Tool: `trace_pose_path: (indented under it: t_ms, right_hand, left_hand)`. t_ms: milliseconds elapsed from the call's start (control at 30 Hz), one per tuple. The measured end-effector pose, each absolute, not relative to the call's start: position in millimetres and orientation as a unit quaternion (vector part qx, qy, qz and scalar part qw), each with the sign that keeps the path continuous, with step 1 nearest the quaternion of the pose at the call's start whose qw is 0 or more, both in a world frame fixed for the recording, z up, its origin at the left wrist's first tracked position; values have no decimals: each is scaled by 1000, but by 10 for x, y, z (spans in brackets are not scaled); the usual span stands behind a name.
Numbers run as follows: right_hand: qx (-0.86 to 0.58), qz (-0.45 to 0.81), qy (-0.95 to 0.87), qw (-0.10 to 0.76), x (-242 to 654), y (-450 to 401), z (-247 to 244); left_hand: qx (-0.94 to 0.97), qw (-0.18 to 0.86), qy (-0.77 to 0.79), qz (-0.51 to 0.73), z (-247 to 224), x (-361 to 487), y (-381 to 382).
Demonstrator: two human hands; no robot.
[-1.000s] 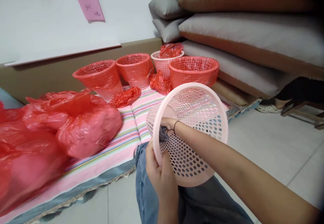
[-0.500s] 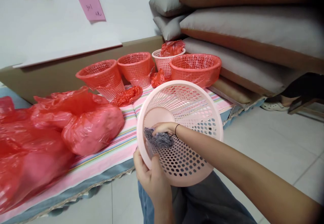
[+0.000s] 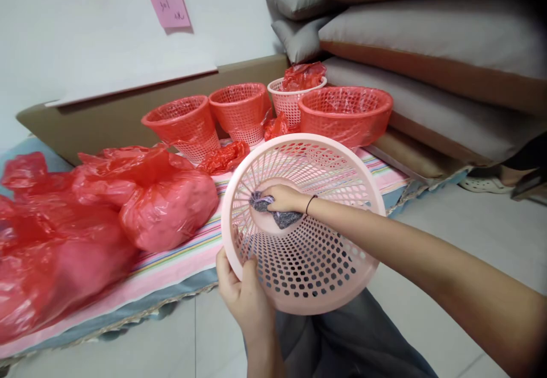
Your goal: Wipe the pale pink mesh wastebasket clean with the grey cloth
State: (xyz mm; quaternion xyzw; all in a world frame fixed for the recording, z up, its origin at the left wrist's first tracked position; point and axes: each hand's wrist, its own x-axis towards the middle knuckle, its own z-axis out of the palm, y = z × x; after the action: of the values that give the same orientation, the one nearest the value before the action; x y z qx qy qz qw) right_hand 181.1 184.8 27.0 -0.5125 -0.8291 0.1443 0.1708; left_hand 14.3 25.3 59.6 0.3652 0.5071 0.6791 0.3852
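A pale pink perforated plastic basket is tilted with its mouth toward me, above my lap. My left hand is closed on its rim at the lower left, thumb on the inside. Deep inside the basket, my right hand grips a dark grey cloth against the inner wall near the bottom. Part of the cloth bunches out past the fingers on the left. A thin black band circles the right wrist.
Red bags lie on the striped cloth at left. Behind stand two red-wrapped baskets, a wide red-wrapped basket and a pink basket holding red plastic. Large grey cushions are stacked at right.
My right hand has moved the cloth deeper into the basket, upward in view toward its bottom. The basket has turned slightly, with my left hand still on its rim. The view has shifted left.
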Motion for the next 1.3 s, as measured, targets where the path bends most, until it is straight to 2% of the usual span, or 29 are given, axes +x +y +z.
trace_pose_path:
  t_ms: [133, 333, 567, 800, 1067, 1300]
  right_hand:
    - [-534, 65, -835, 118, 1692, 1784, 55]
    - [-449, 26, -892, 41, 1650, 1758, -174]
    - [-550, -36, -831, 69, 1760, 1911, -180]
    - [-390, 17, -920, 18, 1691, 1896, -223]
    - [-611, 7, -787, 87, 1668, 1850, -108]
    - [-734, 35, -675, 60, 1663, 1794, 3]
  left_hand:
    - [365, 402, 507, 669, 610, 148, 247]
    - [370, 403, 505, 667, 622, 61, 328]
    - [385, 390, 501, 670, 541, -28, 344]
    - [397, 382, 513, 658, 562, -26, 384]
    - [401, 378, 511, 660, 531, -35, 365]
    - [399, 349, 530, 662, 630, 8, 416]
